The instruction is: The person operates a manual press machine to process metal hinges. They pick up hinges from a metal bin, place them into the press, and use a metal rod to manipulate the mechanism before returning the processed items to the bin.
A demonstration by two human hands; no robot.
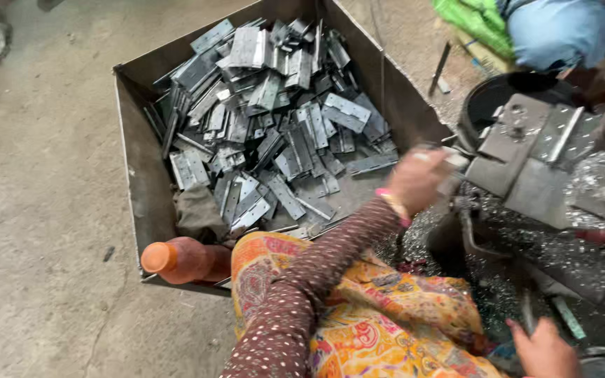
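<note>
We see our left hand (pixel 418 178), blurred, fingers curled on a small grey metal piece (pixel 449 162) at the machine (pixel 540 175) edge | right hand (pixel 544 350) low by a lever (pixel 526 301), grip unclear | flat grey hinge plates (pixel 274 119) heaped in the metal bin (pixel 131 161), orange bottle (pixel 183 260) at its near corner | bare floor (pixel 43 210) left.

An orange-capped brown plastic bottle (pixel 185 260) lies on its side at the near corner of the metal box (pixel 134 175), cap pointing left. At the top right, a bright green sack (pixel 474 21) sits beside a pale blue bundle (pixel 558 28). No labels, signs or screens show.
</note>
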